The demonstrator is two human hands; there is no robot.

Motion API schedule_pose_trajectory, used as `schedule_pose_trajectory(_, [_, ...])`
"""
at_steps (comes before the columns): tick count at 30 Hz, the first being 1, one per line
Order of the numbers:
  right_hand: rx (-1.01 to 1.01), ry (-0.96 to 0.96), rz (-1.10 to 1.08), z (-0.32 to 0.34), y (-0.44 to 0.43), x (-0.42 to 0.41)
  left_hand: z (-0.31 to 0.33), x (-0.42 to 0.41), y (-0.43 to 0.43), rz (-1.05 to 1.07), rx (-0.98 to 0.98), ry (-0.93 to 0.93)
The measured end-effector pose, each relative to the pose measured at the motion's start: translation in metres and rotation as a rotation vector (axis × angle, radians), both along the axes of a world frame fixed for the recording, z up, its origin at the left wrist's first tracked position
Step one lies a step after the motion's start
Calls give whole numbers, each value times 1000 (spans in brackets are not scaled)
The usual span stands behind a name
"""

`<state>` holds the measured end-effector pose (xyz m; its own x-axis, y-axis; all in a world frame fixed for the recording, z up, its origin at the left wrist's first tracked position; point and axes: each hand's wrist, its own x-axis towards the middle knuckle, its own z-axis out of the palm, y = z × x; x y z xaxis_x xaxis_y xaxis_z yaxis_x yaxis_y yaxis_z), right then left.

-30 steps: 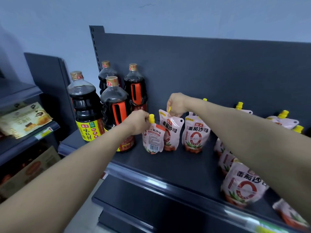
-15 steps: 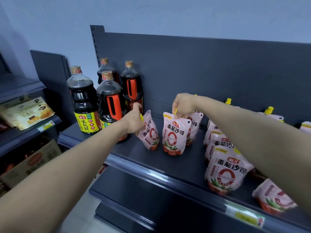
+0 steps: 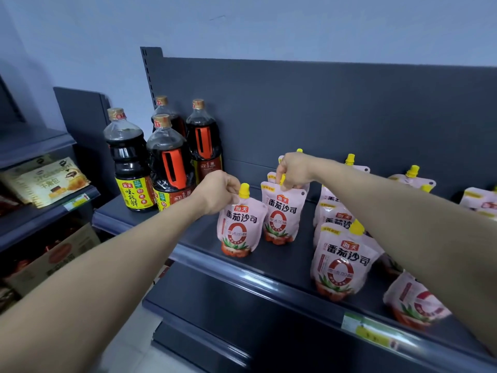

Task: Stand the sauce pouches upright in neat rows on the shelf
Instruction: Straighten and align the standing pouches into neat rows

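Pink tomato sauce pouches with yellow caps stand on the dark shelf [image 3: 271,267]. My left hand [image 3: 219,191] pinches the top corner of the front left pouch [image 3: 239,227], which stands upright near the shelf's front edge with its label facing me. My right hand [image 3: 293,170] grips the yellow cap of the second pouch [image 3: 282,215], upright just behind and to the right. Another pouch stands behind that one, mostly hidden. A further upright pouch [image 3: 343,262] stands at the front right, with more behind it and my right forearm crossing over them.
Several large dark soy sauce bottles [image 3: 170,168] stand at the shelf's left end, close to my left hand. A tilted pouch [image 3: 414,305] lies at the far right front. Pouches [image 3: 411,179] lean on the back panel. A neighbouring shelf at left holds yellow packets [image 3: 45,179].
My left hand has turned its pouch from tilted and side-on to upright with its label facing me, nearer the front edge. My right hand keeps hold of the second pouch's cap.
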<state>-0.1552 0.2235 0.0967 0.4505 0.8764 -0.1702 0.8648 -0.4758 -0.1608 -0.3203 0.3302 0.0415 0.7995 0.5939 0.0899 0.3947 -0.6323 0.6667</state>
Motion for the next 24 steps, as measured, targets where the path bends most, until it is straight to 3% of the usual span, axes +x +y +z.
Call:
schedule_pose_trajectory(5, [-16, 32, 3, -4, -4, 7, -2, 6, -19, -107, -131, -74])
schedule_pose_trajectory(10, [-83, -95, 9, -9, -10, 10, -8, 10, -34, -173, -187, -55])
schedule_pose_trajectory(15, [-126, -213, 27, -11, -13, 6, -11, 4, -32, -136, -124, 20])
schedule_pose_trajectory(24, [-104, -221, 25, -15, -1, 1, -5, -3, -18, -109, -32, 75])
